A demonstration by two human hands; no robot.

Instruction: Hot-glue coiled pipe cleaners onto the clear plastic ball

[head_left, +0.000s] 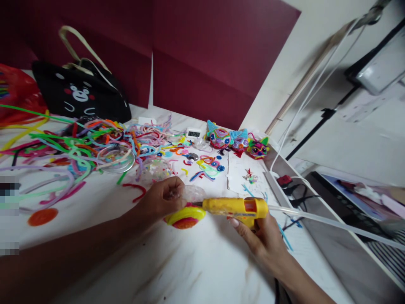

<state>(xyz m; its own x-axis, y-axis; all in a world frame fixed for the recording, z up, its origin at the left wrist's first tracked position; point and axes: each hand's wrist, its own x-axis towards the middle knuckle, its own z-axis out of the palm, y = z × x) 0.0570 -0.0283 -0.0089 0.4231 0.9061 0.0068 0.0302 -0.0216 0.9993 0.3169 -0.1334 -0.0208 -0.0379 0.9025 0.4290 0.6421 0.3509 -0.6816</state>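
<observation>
My right hand (pixel 261 236) is wrapped round the grip of a yellow hot glue gun (pixel 226 206), with a long clear glue stick (pixel 316 215) running out of its back. The gun's nozzle points left and meets the top of a clear plastic ball (pixel 193 194), part of which is covered in coiled yellow, pink and orange pipe cleaner (pixel 185 218). My left hand (pixel 166 196) has its fingers closed on the ball's left side. Those fingertips are partly hidden, and whether glue is coming out cannot be seen.
A tangle of pipe cleaners (pixel 79 143) spreads over the left of the white table, around a clear round dish (pixel 115 159). Several decorated animal-face balls (pixel 219 137) stand at the back right. A black bag (pixel 82 90) sits behind. Cables and a power strip (pixel 284 181) line the right edge.
</observation>
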